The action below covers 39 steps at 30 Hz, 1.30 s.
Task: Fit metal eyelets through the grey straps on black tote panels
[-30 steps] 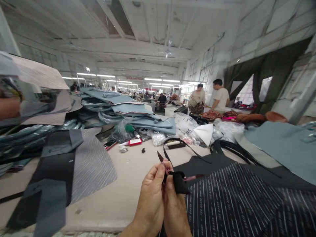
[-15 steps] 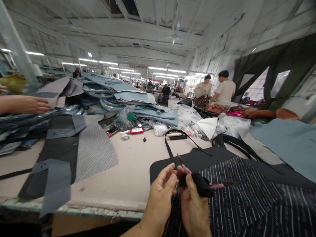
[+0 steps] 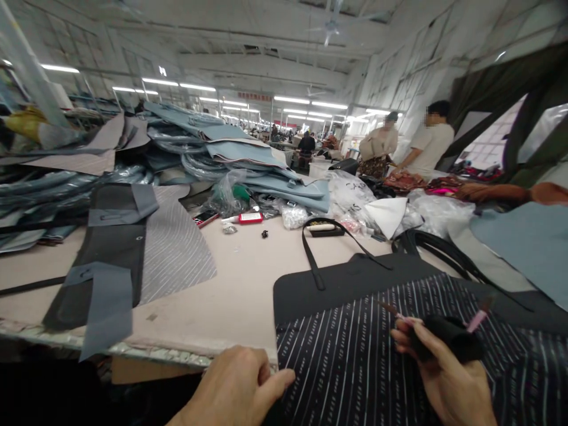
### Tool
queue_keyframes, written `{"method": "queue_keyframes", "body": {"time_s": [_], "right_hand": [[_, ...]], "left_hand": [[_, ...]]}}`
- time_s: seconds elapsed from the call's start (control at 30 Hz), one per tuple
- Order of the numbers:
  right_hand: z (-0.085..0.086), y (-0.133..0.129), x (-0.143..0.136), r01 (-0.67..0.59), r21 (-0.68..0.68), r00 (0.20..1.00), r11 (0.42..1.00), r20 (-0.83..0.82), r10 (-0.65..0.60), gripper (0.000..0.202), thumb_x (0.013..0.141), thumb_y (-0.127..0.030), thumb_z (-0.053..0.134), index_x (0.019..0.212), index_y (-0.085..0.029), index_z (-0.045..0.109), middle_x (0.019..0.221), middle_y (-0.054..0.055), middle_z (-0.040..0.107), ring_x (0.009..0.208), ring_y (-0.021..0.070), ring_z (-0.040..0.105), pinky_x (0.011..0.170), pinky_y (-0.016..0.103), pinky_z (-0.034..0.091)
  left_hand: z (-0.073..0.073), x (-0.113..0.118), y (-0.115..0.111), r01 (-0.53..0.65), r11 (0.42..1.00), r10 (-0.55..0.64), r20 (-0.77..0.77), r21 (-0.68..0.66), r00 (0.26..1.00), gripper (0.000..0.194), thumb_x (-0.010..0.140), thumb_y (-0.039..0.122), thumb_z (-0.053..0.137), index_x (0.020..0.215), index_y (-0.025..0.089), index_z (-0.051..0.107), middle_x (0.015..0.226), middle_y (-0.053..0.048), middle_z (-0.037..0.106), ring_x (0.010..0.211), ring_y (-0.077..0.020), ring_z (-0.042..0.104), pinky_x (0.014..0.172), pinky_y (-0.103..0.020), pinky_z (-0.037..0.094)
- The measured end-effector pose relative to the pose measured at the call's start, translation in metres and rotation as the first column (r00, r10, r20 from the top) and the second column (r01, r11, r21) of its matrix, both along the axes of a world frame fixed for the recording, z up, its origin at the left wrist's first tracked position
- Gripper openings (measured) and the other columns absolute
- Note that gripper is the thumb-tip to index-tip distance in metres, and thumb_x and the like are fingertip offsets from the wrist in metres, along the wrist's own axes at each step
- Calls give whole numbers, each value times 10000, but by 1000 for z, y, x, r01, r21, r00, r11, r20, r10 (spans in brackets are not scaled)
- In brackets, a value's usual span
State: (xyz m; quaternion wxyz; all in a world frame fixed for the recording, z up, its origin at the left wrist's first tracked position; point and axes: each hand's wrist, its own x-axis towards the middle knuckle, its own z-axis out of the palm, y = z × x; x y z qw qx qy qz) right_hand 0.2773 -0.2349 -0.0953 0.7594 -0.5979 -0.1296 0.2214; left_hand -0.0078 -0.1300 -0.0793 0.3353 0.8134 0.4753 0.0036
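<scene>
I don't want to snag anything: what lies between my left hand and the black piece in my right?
Dark fabric with pale stripes and lettering lies between your left hand and the black piece, in the head view.

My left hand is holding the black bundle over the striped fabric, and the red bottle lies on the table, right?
Wrong hand: the head view shows the right hand holding the black bundle over the striped fabric, not the left hand. The red bottle does lie on the table.

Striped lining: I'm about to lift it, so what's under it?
A dark panel shows beyond its far edge. The lining covers whatever else lies beneath, so that can't be seen.
</scene>
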Motion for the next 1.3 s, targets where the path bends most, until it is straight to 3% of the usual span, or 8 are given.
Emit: {"method": "queue_keyframes", "body": {"time_s": [0.17,0.47,0.7,0.8,0.9,0.97,1.13,1.3], "right_hand": [[-2,0,5,-33,-2,993,999,111,34,501,479,-400,932,848,-121,739,798,96,747,607,217,706,514,220,602],[0,6,1,-78,-70,991,994,104,85,553,526,-413,919,940,-98,731,855,109,757,689,219,723,574,211,615],[24,16,-12,-18,-79,999,997,-35,16,570,348,-402,964,755,-94,711,734,114,745,591,243,709,433,208,572],[24,26,-21,-76,-95,995,993,-66,70,566,345,-400,966,734,-89,697,727,131,740,572,248,704,402,214,558],[17,41,-38,-192,-130,978,973,-104,180,568,358,-404,964,740,-77,699,773,155,744,583,259,707,408,231,569],[11,52,-51,-261,-167,963,951,-113,245,555,373,-394,962,742,-66,707,775,155,744,598,261,712,435,238,585],[-1,71,-70,-315,-237,949,919,-73,306,523,389,-369,956,740,-63,717,720,120,736,611,239,711,464,222,584],[-10,71,-69,-279,-208,960,938,-51,274,511,436,-427,934,738,-75,721,673,103,720,550,199,675,431,224,559]], "left_hand": [[3,16,20,-10,979,16,-27,203,1000,350,790,526,620,725,183,651,717,-105,683,721,-295,642,620,-324,336],[-17,46,24,6,989,-47,278,145,959,135,757,163,537,633,195,583,653,-41,637,672,-211,591,619,-285,297],[1,-40,60,-148,978,81,392,144,916,95,848,297,515,877,214,554,508,72,427,497,-134,441,553,-242,309],[-4,-89,72,-422,906,352,513,22,783,415,744,490,667,1019,214,522,601,55,560,579,-160,554,617,-247,410],[-18,-110,64,-607,732,653,574,-310,493,622,604,488,787,1055,181,487,853,-50,674,802,-228,658,710,-281,495],[-24,-108,54,-591,659,736,559,-465,381,705,540,448,841,1081,165,489,956,-105,677,879,-261,667,720,-306,523],[-14,-84,45,-470,612,791,483,-636,375,821,517,357,886,1218,163,504,1158,-154,655,972,-282,671,847,-365,525],[-9,-70,52,-387,527,850,474,-757,230,704,550,182,818,1197,158,541,1145,-105,668,921,-227,681,812,-300,535]]}}
